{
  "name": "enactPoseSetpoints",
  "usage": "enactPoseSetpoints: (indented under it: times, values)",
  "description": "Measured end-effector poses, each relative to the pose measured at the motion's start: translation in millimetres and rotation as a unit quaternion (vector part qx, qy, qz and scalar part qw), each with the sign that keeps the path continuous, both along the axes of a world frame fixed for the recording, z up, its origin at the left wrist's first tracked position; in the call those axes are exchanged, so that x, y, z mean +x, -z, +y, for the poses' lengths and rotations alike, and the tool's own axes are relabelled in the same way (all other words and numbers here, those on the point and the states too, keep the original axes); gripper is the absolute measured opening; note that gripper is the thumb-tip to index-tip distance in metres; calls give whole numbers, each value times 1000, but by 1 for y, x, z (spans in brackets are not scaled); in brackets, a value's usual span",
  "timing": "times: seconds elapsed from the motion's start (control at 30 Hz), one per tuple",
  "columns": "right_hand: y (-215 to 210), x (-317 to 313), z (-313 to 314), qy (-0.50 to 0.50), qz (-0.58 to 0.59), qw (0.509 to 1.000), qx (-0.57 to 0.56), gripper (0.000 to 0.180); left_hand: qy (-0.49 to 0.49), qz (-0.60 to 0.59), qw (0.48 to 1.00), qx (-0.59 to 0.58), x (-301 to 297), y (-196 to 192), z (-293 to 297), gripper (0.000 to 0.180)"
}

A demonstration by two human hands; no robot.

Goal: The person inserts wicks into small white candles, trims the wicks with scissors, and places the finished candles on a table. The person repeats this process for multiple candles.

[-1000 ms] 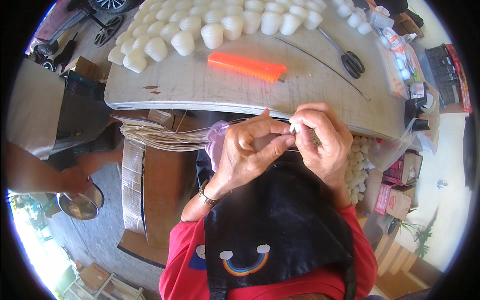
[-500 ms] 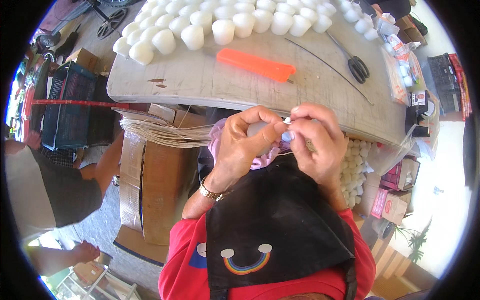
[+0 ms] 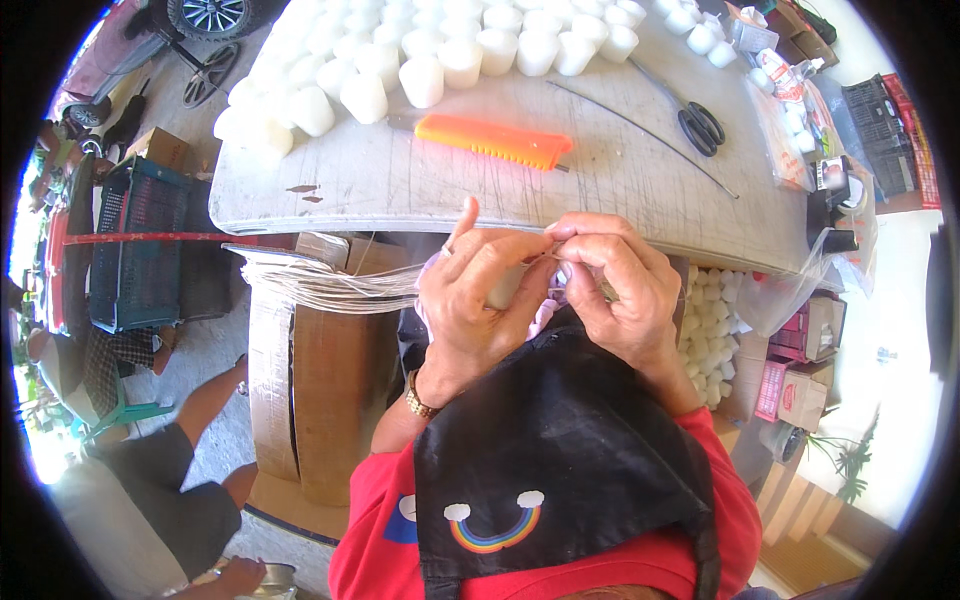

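Raising left index finger (image 3: 463, 215) now.

The small pale thing pinched between the hands (image 3: 545, 290) is mostly covered by the fingers (image 3: 500, 265), and the rows of white candles (image 3: 440, 50) run off the tabletop's (image 3: 620, 180) upper picture edge.

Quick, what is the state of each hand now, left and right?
Left hand: closed around a small white piece, index finger raised.
Right hand: fingertips pinched on a small item against the left; what it is cannot be told.
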State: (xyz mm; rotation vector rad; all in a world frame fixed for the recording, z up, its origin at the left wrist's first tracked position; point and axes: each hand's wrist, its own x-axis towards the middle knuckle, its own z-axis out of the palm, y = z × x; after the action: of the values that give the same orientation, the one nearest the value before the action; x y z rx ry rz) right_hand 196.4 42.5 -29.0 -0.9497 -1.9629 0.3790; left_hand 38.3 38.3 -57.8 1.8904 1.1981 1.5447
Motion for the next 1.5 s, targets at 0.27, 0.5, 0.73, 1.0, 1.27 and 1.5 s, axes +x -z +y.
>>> enactPoseSetpoints:
  times: [0.27, 0.5, 0.73, 1.0, 1.27, 1.5]
  values:
    - [3, -2, 3, -5, 6, 1000, -10, 16, 14, -52, 995, -81, 1, -2, -1, 15]
    - [3, -3, 3, 11, 18, 997, -75, 19, 194, -401, 814, -374, -2, 1, -4, 14]
    - [11, -6, 7, 21, 29, 998, 51, 22, 314, -569, 645, -401, -3, 16, 7, 16]
    - [13, -2, 14, 7, -20, 993, 118, 24, 278, -555, 674, -402, -2, 14, 5, 19]
    - [16, -5, 5, -9, 111, 994, -24, 13, 262, -431, 786, -356, -15, 1, 1, 16]
    - [21, -5, -2, -120, 316, 917, -213, 12, 209, -288, 894, -271, -17, -2, 2, 17]
